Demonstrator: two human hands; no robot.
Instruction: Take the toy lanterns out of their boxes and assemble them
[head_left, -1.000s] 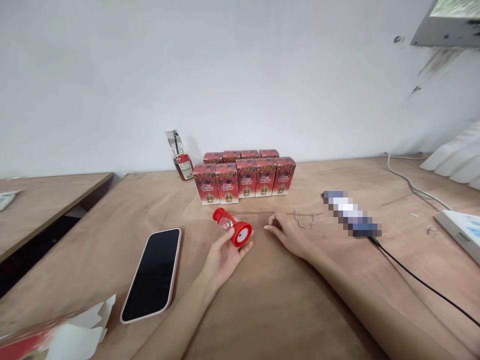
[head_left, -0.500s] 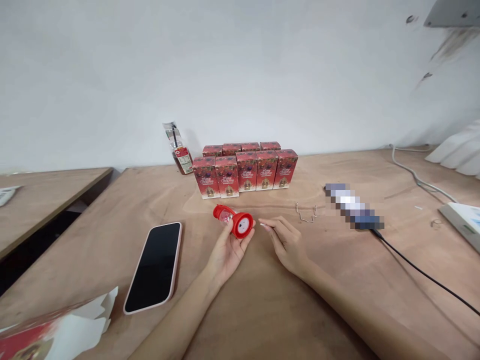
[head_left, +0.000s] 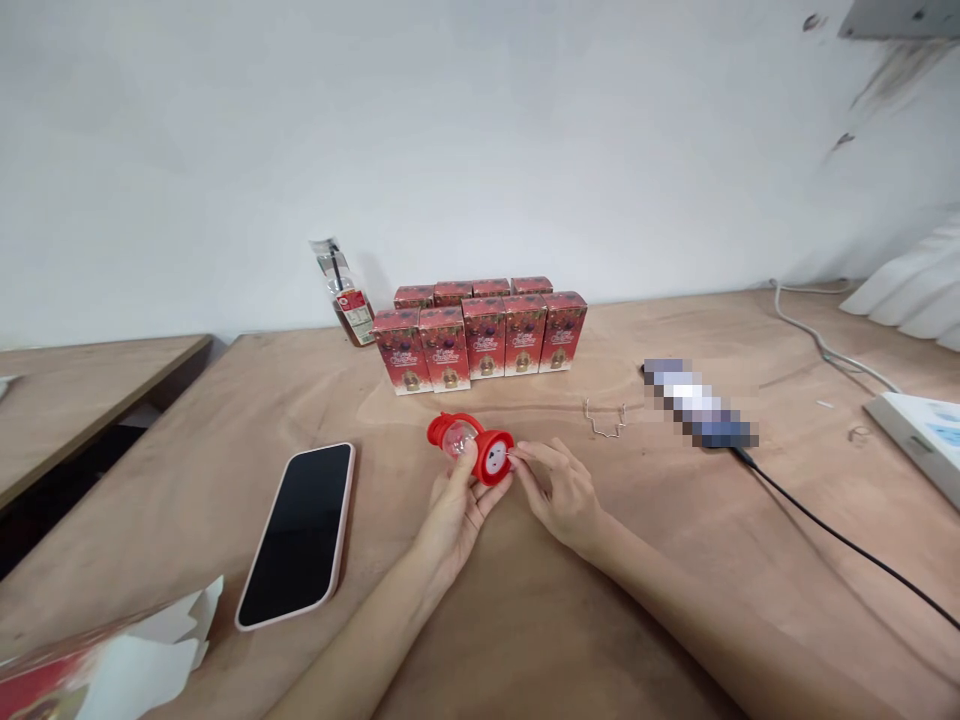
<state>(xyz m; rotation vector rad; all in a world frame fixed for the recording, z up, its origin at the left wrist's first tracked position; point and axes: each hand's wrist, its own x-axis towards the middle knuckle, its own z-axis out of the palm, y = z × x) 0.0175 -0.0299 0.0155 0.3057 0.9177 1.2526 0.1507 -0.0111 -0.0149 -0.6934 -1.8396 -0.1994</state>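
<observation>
red lantern (head_left: 485,446) in left hand (head_left: 448,512), thin piece (head_left: 510,454) in right hand (head_left: 564,500), clear of boxes (head_left: 484,342).

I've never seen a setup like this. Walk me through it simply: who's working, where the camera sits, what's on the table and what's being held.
There is no machine here, just a person's two bare hands. The camera is worn on their head, looking forward and down.

The left hand holds a red lantern, tipped over so its round base faces the right hand. That hand pinches a thin pale piece at the base; it is too small to name.

On the wooden table, red boxes stand in two rows, with a bottle to their left. Nearer are a phone, an opened carton, a bent wire and a blurred-out object with a black cable.
</observation>
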